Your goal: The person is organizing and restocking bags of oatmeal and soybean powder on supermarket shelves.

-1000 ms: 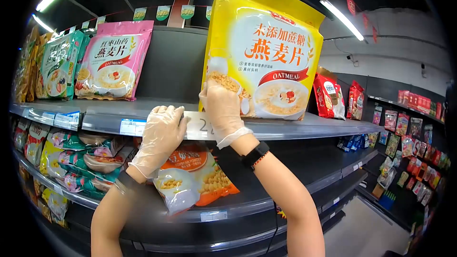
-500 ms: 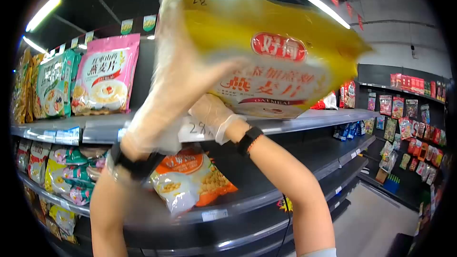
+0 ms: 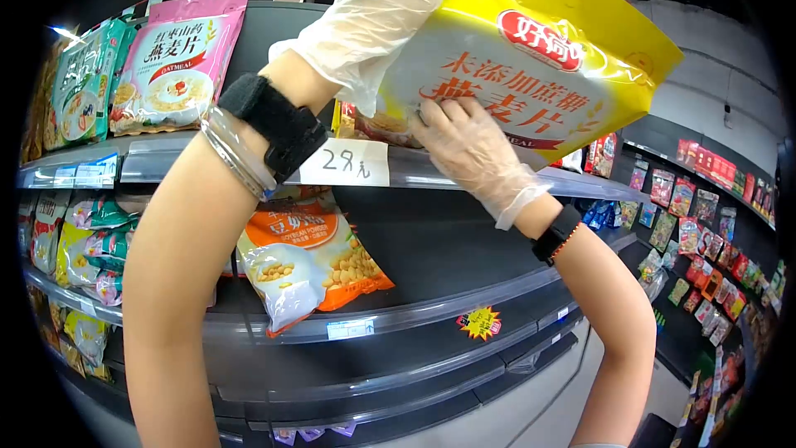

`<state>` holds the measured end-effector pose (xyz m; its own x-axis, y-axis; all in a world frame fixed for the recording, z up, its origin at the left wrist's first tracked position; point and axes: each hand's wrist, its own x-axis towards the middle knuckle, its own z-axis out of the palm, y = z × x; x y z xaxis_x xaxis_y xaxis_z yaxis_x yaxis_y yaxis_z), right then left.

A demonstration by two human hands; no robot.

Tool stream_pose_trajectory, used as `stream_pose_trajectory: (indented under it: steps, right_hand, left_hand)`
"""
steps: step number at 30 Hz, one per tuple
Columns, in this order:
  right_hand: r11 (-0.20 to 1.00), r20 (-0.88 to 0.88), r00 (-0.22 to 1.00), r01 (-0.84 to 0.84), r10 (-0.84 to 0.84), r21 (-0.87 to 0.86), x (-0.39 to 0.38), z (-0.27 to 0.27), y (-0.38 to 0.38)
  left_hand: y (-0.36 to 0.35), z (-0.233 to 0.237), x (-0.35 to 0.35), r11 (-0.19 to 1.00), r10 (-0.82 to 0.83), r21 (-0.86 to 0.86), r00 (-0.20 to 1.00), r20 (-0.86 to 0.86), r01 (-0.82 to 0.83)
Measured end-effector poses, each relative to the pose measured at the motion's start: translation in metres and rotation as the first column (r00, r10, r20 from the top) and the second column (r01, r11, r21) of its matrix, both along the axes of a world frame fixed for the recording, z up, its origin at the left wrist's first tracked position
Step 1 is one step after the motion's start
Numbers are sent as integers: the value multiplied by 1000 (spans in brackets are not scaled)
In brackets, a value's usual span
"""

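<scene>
A large yellow and white oatmeal bag (image 3: 531, 58) is tilted above the upper shelf's front edge. My left hand (image 3: 377, 12), in a clear glove, grips its upper left edge, with the fingers partly hidden at the top of the view. My right hand (image 3: 473, 153), also gloved, presses against the lower front of the bag with its fingers curled on the printed face. Behind my hands, part of another yellow and red package (image 3: 347, 120) shows on the shelf beside the bag.
A pink oatmeal bag (image 3: 178, 66) and a teal bag (image 3: 83, 87) stand at the upper left. A 28 yuan price card (image 3: 344, 163) hangs on the shelf edge. Below lies an orange and white soybean powder bag (image 3: 311, 257). Hanging packets (image 3: 681, 199) line the right wall.
The view has tipped downward. My left hand has moved up to the bag's upper edge, and my right hand has come from beneath onto its front. The bag is tilted more.
</scene>
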<state>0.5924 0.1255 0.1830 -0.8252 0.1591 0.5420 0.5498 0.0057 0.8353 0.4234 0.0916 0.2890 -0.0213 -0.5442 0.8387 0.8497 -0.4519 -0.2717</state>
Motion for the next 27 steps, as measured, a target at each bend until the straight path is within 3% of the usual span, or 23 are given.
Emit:
stream_pose_trajectory:
  steps: [1,2,4,5,6,7,9,10,11,12,14,15,17,18,20,22,24,26,27]
  right_hand:
    - [981,96,995,-34,15,193,5,-1,4]
    - [982,99,995,-43,25,186,8,-1,9]
    - [943,61,994,68,-92,327,10,0,20]
    - [901,48,994,69,-99,428,12,0,33]
    - [904,51,995,56,-85,425,11,1,37]
    - [922,-4,999,51,-54,384,9,2,41]
    - [942,-99,992,109,-81,317,6,8,50]
    - [946,-95,993,95,-69,311,6,13,57]
    - [970,-154,988,18,20,243,6,19,64]
    - [983,-220,970,-65,103,174,6,24,70]
    - [997,-339,937,-73,80,32,6,30,80]
    - [995,-372,924,-98,88,-6,5,34,88]
    - [990,-433,900,-104,53,-95,2,36,99]
    - [980,-399,916,-49,-34,-194,-5,38,87]
    - [938,80,992,115,-93,-327,8,55,107]
    - [866,-173,985,-101,17,-490,7,49,119]
    - [720,-324,942,-166,-85,-674,-6,62,113]
    - [681,-549,798,-259,-249,-685,-30,70,97]
    - [649,-503,806,-206,-311,-732,-36,78,94]
  left_hand:
    - [3,0,2,996,5,84,1000,-11,-5]
    - [6,0,1,986,14,168,1000,-21,-10]
    - [19,4,-7,985,96,145,995,-30,-91]
    - [26,7,-12,978,167,131,985,-42,-160]
    - [28,8,-17,967,236,116,970,-56,-229]
    - [26,7,-26,982,187,33,967,-175,-184]
    - [42,5,-35,964,246,-56,952,-182,-260]
    - [49,4,-41,937,292,-139,937,-195,-321]
    - [55,2,-50,928,235,-209,919,-317,-309]
    - [52,-5,-47,869,314,-279,890,-329,-409]
    - [72,-11,-60,631,455,-480,792,-407,-609]
    - [82,-20,-68,665,358,-516,837,-414,-539]
    - [76,-32,-78,525,263,-670,849,-459,-525]
    - [71,-39,-84,469,203,-724,860,-468,-505]
    - [73,-56,-96,421,100,-797,895,-434,-433]
    - [76,-67,-107,341,161,-749,820,-549,-568]
    - [76,-79,-119,286,130,-702,752,-646,-652]
    - [45,-83,-120,148,22,-828,839,-544,-541]
    - [48,-94,-128,227,-22,-775,793,-609,-589]
